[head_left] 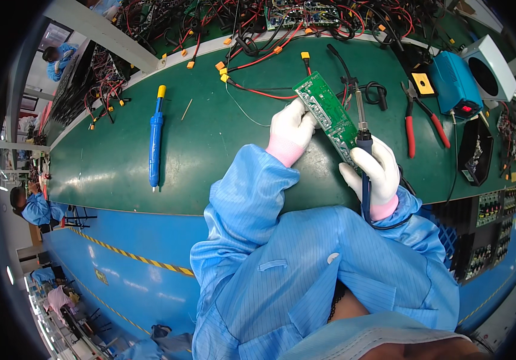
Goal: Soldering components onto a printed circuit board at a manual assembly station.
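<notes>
A long green circuit board (328, 114) is tilted above the bench, solder side toward me. White-gloved, my left hand (292, 127) grips its left edge. My right hand (379, 171), gloved too, is closed around the dark blue handle of a soldering iron (363, 138). The iron's metal shaft points up and away, beside the board's right side, and its tip looks clear of the board. Red and black leads with yellow connectors (305, 56) run out from behind the board. The board hides part of those leads and some left fingertips.
A blue solder sucker (156, 138) lies on the green bench (114, 174) at left. To the right are red-handled cutters (424, 120), a teal soldering station (456, 84), a yellow sponge (423, 83) and a black tray (475, 150). Wired boards (306, 15) crowd the far shelf. Co-workers (36, 207) sit far left.
</notes>
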`<state>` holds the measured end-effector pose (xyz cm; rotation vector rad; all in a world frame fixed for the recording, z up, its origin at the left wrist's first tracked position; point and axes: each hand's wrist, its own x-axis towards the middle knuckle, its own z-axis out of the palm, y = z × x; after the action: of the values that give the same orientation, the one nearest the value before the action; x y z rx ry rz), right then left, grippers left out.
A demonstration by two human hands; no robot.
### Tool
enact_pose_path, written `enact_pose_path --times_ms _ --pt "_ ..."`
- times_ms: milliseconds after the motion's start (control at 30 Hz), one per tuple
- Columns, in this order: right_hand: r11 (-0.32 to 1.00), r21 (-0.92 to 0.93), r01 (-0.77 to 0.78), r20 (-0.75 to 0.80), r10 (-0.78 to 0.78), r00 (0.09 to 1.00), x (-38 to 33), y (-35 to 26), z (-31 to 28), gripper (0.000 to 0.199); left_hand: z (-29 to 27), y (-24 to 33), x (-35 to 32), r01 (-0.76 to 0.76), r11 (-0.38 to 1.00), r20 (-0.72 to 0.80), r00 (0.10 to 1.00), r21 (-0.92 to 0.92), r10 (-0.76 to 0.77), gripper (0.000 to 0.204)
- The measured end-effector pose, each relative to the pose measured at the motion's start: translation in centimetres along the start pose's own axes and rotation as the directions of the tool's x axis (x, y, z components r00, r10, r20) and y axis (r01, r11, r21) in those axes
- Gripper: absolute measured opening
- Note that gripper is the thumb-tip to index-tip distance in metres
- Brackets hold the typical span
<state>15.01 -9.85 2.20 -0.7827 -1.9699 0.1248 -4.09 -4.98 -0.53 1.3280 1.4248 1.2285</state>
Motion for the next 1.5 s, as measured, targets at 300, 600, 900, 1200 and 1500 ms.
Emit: enact_pose_path --times_ms 300,600,900,1200,1500 --pt "1.0 0.002 -0.001 -0.003 0.001 1.0 -0.3 0.3 0.1 0.057 -0.1 0.2 0.1 0.015 1.0 0.025 1.0 0.0 -0.015 0.018" --pt "0.999 0.03 0.016 0.001 -0.016 1.0 0.2 0.1 -0.2 0.057 0.0 0.4 0.0 -0.007 0.999 -0.002 1.0 0.053 0.008 0.017" --pt "0.985 0.109 -0.136 -0.029 0.14 0.99 -1.1 0.3 -0.4 0.062 -0.1 1.0 0.0 0.025 0.999 0.025 0.999 0.029 -0.026 0.016" --pt "0.969 0.087 -0.23 -0.017 0.233 0.972 -2.0 0.1 -1.0 0.065 0.0 1.4 -0.3 0.032 0.999 0.019 0.999 -0.005 -0.032 0.014" --pt "0.968 0.084 -0.236 -0.035 0.239 0.97 -2.1 0.0 -0.9 0.066 0.0 1.3 -0.5 0.032 0.995 -0.021 0.999 0.093 -0.03 0.014"
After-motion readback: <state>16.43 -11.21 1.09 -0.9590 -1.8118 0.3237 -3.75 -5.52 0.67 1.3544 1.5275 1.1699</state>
